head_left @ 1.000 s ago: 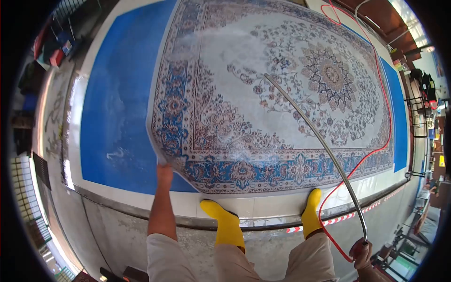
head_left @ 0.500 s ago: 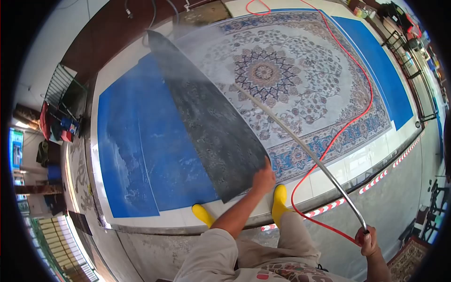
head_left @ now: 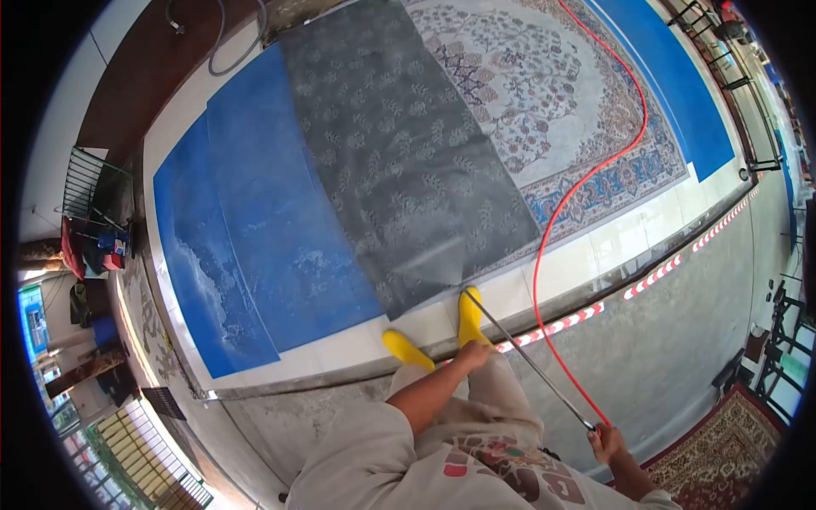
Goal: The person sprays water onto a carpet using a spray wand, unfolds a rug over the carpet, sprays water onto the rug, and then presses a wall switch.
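Observation:
My right hand [head_left: 605,442] is closed round the handle end of a metal pressure-washer lance [head_left: 531,364], where the red hose [head_left: 538,285] meets it. The lance slants down to the near edge of the folded-over carpet [head_left: 399,161], whose dark grey backing faces up. A pale fan of spray [head_left: 438,262] spreads from its tip over the backing. My left hand [head_left: 474,353] hangs above my right knee with curled fingers, apart from the carpet. Beyond the fold lies the patterned face of the carpet [head_left: 544,119].
Blue matting [head_left: 280,229] lies left of the carpet, with another blue strip [head_left: 680,93] at right. Yellow boots [head_left: 470,319] stand at the white tile edge, by red-white tape [head_left: 574,320]. A grey hose [head_left: 223,38] lies at the back; a rug [head_left: 722,442] lies lower right.
The carpet's folded part has flopped flatter and wider to the right. My left hand has let go of its edge and drawn back. The lance has swung down and toward me.

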Action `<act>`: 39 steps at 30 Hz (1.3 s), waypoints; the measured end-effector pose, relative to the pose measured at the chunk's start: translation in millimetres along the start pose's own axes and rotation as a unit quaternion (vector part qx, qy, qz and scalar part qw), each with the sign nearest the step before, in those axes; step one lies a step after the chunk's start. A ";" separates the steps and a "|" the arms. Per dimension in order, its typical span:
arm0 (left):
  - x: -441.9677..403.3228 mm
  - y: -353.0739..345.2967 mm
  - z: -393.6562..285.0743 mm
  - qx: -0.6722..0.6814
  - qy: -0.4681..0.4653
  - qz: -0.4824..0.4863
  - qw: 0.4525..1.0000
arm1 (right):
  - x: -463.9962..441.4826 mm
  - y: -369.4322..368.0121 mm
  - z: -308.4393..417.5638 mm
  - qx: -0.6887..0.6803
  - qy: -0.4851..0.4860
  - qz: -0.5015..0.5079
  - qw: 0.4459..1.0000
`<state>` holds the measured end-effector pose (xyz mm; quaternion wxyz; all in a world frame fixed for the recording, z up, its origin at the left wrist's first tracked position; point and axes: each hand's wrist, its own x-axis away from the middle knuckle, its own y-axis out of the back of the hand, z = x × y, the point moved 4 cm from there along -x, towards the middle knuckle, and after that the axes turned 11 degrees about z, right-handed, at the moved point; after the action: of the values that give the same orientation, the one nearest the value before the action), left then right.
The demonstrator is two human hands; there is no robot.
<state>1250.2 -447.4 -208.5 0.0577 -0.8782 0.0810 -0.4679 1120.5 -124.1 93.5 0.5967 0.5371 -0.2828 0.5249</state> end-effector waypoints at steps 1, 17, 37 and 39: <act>4.1 -9.5 9.9 0.139 0.060 0.039 0.988 | -2.9 -3.1 9.4 0.009 -0.013 0.019 1.000; 97.1 91.9 -140.2 0.505 -0.154 -0.113 0.841 | -83.9 -9.1 198.5 -0.162 0.193 0.000 0.968; -115.9 -11.5 -112.7 0.050 -0.066 -0.206 0.975 | -92.0 167.8 27.6 -0.051 0.159 -0.053 0.984; -138.8 -1.0 -117.6 0.011 -0.019 -0.220 0.975 | -125.7 206.6 28.4 -0.073 0.157 -0.026 0.984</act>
<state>1076.4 -422.2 -255.8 -0.0355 -0.8827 -0.1205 -0.4529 898.4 -217.7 58.8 0.6851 0.4097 -0.2088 0.5649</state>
